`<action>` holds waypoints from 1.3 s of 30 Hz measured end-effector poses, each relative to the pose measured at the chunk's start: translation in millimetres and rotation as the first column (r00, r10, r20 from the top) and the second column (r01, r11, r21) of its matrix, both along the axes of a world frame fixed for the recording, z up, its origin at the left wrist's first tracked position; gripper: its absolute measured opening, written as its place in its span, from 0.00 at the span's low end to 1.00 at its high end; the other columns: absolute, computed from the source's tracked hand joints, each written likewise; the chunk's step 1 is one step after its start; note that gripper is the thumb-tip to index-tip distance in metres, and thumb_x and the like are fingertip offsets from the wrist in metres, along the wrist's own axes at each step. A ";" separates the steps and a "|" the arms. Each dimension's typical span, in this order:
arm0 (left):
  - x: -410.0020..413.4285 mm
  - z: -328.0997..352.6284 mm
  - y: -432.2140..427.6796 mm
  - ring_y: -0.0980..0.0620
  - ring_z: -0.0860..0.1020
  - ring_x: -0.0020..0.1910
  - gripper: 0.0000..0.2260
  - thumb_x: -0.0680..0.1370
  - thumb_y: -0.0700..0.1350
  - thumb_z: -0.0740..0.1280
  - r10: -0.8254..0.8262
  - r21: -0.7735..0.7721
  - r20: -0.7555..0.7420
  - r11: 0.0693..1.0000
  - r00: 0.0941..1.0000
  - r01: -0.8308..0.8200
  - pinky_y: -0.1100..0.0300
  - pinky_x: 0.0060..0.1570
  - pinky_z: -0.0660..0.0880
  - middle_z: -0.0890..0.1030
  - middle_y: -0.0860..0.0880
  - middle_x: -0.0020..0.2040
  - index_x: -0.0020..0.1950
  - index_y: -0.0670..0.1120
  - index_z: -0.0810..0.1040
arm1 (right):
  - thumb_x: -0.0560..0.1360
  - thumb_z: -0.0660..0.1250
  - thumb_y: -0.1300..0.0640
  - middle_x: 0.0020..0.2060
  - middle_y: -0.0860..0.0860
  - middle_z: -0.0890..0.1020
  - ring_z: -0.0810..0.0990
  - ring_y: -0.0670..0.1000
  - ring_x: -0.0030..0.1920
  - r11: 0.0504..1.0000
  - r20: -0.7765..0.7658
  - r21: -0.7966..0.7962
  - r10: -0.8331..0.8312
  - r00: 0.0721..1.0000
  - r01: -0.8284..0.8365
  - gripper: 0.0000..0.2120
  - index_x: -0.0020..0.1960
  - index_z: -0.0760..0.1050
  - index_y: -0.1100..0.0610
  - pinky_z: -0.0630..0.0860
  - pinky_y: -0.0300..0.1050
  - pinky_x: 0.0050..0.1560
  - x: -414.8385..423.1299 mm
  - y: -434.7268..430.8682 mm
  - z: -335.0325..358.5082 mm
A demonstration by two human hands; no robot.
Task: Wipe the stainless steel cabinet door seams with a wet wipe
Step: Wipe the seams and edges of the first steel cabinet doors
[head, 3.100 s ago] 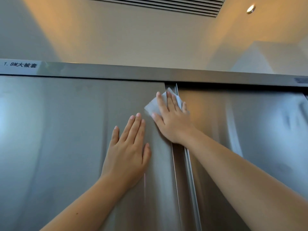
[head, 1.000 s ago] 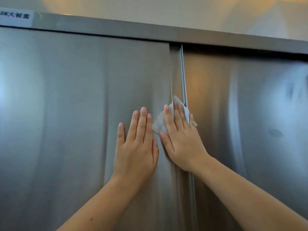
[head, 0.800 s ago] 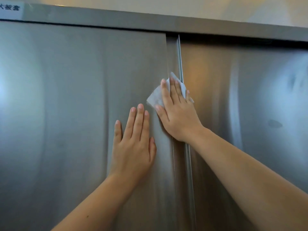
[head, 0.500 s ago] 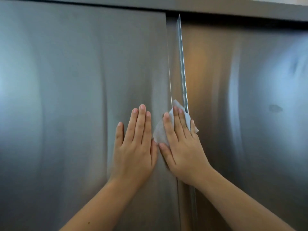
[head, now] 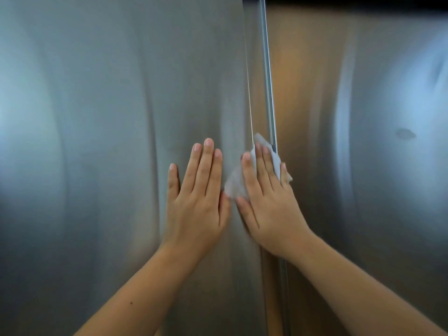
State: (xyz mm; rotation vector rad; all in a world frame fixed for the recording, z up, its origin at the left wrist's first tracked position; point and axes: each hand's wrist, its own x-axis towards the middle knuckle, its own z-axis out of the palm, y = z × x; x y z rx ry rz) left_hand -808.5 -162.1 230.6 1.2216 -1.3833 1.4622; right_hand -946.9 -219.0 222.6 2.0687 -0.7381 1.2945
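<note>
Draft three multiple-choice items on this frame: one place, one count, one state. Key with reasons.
1. Where is the wet wipe?
A) on the floor
B) under the right hand, on the vertical seam
C) draped over a handle

2. How many hands touch the cabinet doors?
A) one
B) two
C) none

3. How is the left hand placed?
A) flat, fingers straight, on the left door
B) clenched in a fist
C) pinching the wipe

Key:
1 B: white corners of the wipe stick out around the right fingers at the seam.
2 B: both palms lie against the steel.
3 A: its fingers are spread straight on bare metal, beside the wipe.
</note>
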 end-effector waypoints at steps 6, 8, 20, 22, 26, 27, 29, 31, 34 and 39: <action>3.8 -6.3 4.1 0.41 0.61 0.71 0.24 0.77 0.47 0.53 0.014 0.018 0.024 1.000 1.000 -0.014 0.45 0.69 0.49 0.62 0.40 0.72 0.72 0.38 0.62 | 0.79 0.41 0.44 0.75 0.58 0.42 0.38 0.56 0.75 0.998 -0.019 -0.003 -0.055 0.998 0.055 0.29 0.74 0.36 0.56 0.33 0.50 0.70 0.3 0.7 -1.5; 2.0 -6.4 3.6 0.42 0.60 0.72 0.24 0.77 0.46 0.53 0.001 0.010 0.009 1.000 1.000 -0.001 0.45 0.69 0.49 0.62 0.40 0.72 0.72 0.38 0.62 | 0.78 0.39 0.43 0.75 0.58 0.41 0.36 0.55 0.74 0.998 -0.020 -0.017 -0.063 0.998 0.063 0.29 0.73 0.34 0.55 0.29 0.47 0.69 -0.2 0.5 14.0; 0.1 -39.9 6.6 0.41 0.61 0.71 0.24 0.77 0.46 0.53 -0.038 0.085 0.060 0.996 0.997 0.033 0.42 0.68 0.52 0.63 0.40 0.72 0.71 0.40 0.64 | 0.81 0.43 0.47 0.74 0.61 0.52 0.51 0.59 0.74 0.998 0.016 -0.024 -0.060 0.998 0.060 0.27 0.75 0.47 0.60 0.50 0.64 0.67 -1.1 5.8 -97.1; 3.4 -38.5 7.5 0.41 0.62 0.71 0.24 0.77 0.46 0.53 -0.030 0.087 0.082 0.996 0.996 0.023 0.43 0.68 0.52 0.63 0.41 0.72 0.71 0.40 0.65 | 0.81 0.43 0.47 0.74 0.62 0.54 0.51 0.60 0.74 0.997 0.007 -0.045 -0.068 0.998 0.068 0.27 0.75 0.48 0.60 0.48 0.64 0.67 -2.4 4.1 -88.0; 4.7 -39.8 7.6 0.42 0.61 0.72 0.23 0.77 0.46 0.53 -0.054 0.091 0.073 0.995 0.996 0.047 0.44 0.69 0.50 0.63 0.41 0.72 0.72 0.41 0.63 | 0.80 0.45 0.47 0.74 0.61 0.49 0.47 0.58 0.75 0.997 0.066 -0.059 -0.046 0.997 0.050 0.28 0.75 0.43 0.60 0.40 0.55 0.71 3.1 1.4 -34.8; 4.4 -42.2 7.4 0.42 0.60 0.72 0.23 0.77 0.46 0.52 -0.060 0.091 0.068 0.994 0.996 0.053 0.45 0.69 0.49 0.63 0.41 0.72 0.72 0.41 0.63 | 0.80 0.45 0.47 0.75 0.60 0.49 0.46 0.58 0.75 0.998 0.094 -0.052 -0.034 0.995 0.039 0.28 0.74 0.42 0.60 0.39 0.54 0.71 5.7 0.8 -26.3; 5.1 -48.4 6.7 0.42 0.61 0.72 0.23 0.77 0.46 0.53 -0.066 0.089 0.067 0.994 0.996 0.060 0.44 0.69 0.49 0.63 0.41 0.72 0.72 0.41 0.62 | 0.81 0.45 0.47 0.75 0.59 0.49 0.47 0.57 0.75 0.998 0.139 -0.047 -0.022 0.990 0.029 0.27 0.74 0.43 0.59 0.41 0.54 0.72 9.8 -0.5 -24.3; 7.6 -56.2 6.4 0.42 0.61 0.72 0.23 0.77 0.46 0.53 -0.067 0.081 0.067 0.995 0.995 0.061 0.44 0.69 0.50 0.63 0.41 0.72 0.72 0.41 0.63 | 0.81 0.46 0.47 0.75 0.60 0.50 0.48 0.58 0.75 0.998 0.141 -0.064 -0.016 0.990 0.026 0.28 0.75 0.44 0.59 0.42 0.55 0.72 10.0 -2.9 -41.7; 9.5 -74.4 9.2 0.43 0.59 0.72 0.24 0.77 0.46 0.53 -0.091 0.083 0.005 0.992 0.996 0.091 0.44 0.70 0.49 0.62 0.41 0.73 0.72 0.39 0.63 | 0.80 0.51 0.45 0.75 0.60 0.50 0.48 0.58 0.75 0.999 0.086 -0.038 0.004 0.996 -0.001 0.30 0.76 0.45 0.56 0.41 0.54 0.74 5.8 -2.6 -96.8; 4.9 -116.6 13.9 0.43 0.57 0.73 0.25 0.77 0.46 0.53 -0.075 0.159 -0.058 0.984 0.996 0.083 0.42 0.70 0.48 0.60 0.41 0.73 0.73 0.40 0.59 | 0.79 0.52 0.44 0.75 0.60 0.50 0.49 0.59 0.75 0.999 0.053 0.031 -0.018 0.998 0.016 0.32 0.77 0.44 0.54 0.42 0.55 0.74 3.2 5.5 -163.6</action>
